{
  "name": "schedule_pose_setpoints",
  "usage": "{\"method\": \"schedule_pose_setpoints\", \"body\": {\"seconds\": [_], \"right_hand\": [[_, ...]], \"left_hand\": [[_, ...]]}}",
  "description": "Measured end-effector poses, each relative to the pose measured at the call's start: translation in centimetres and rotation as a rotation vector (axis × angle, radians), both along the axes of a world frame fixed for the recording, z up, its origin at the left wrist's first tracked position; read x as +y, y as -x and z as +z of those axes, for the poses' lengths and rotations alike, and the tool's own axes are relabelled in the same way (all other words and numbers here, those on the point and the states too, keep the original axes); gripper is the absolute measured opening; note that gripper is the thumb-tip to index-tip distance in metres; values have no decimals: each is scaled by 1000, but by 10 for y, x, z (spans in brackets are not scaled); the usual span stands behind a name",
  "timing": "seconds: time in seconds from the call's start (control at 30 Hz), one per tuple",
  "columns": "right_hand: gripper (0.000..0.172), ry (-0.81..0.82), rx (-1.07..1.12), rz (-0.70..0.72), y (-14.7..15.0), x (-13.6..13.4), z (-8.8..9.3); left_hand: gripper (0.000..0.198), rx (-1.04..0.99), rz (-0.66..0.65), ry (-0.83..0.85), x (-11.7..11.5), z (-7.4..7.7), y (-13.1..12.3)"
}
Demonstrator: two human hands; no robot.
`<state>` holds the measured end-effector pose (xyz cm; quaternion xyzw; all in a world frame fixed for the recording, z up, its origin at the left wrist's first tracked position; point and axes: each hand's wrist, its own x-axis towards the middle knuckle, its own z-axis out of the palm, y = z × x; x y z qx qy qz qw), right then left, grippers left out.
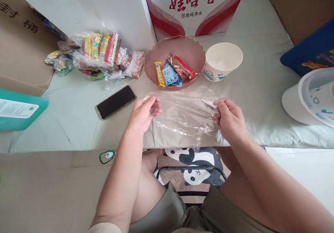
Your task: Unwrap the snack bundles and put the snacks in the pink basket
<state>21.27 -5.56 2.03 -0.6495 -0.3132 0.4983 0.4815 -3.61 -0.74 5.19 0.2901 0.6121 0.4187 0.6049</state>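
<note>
1. The person's left hand [143,114] is closed in a pinch on the left end of a clear plastic bag [182,116]; the right hand [229,116] is curled shut on the bag's right end, so the film is stretched between them.
2. The bag lies at the near edge of the pale padded surface [261,97], just in front of a pink bowl [180,50] of wrapped snacks [173,72].
3. Judging by the grip, an even pull from both ends would keep the thin film flat; a pull from one hand alone would probably bunch it.
4. The fingers would do best pinching only one layer each, if the mouth is to part.
5. A white paper cup [223,60] stands right of the bowl, a phone [116,101] lies to its left, and a pile of bagged snacks [99,53] sits toward the far left.
</note>
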Motion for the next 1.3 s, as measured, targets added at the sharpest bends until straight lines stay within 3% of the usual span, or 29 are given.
{"method": "schedule_pose_setpoints", "body": {"seconds": [0.13, 0.3, 0.37, 0.4, 0.53, 0.7, 0.83, 0.97, 1.03, 1.13, 1.3], "right_hand": [[35, -92, -107, 59, -8, -3, -1], [73, -257, -290, 185, -16, -5, -8], [81, -281, -331, 217, -14, -3, -8], [77, -273, -361, 223, -12, -1, -8], [38, -113, -475, 240, -6, 5, -2], [33, -101, -525, 116, -7, 7, 5], [30, -68, -306, -7, -7, 8, 4], [41, -155, -117, -87, -6, 10, -5], [55, -220, -182, -56, -7, 8, -9], [66, -279, -448, 26, -10, -1, -8], [70, -95, -674, 325, -9, -16, 4]], "left_hand": [[19, -13, -54, -33, 0, 4, 5], [22, -15, -176, -40, -1, 3, 14], [25, 9, -229, -46, -1, 3, 14], [27, 27, -270, -48, -1, 4, 14], [31, 87, -405, -44, -1, 6, 14], [42, 27, -254, -70, 2, 4, 22], [57, -57, -319, -67, 3, -1, 27], [49, 7, -295, 43, 2, -2, 23], [41, 34, -200, 68, 3, -1, 20], [22, 74, -100, 39, 5, 0, 18], [13, 91, -54, 19, 8, -3, 19]]}}
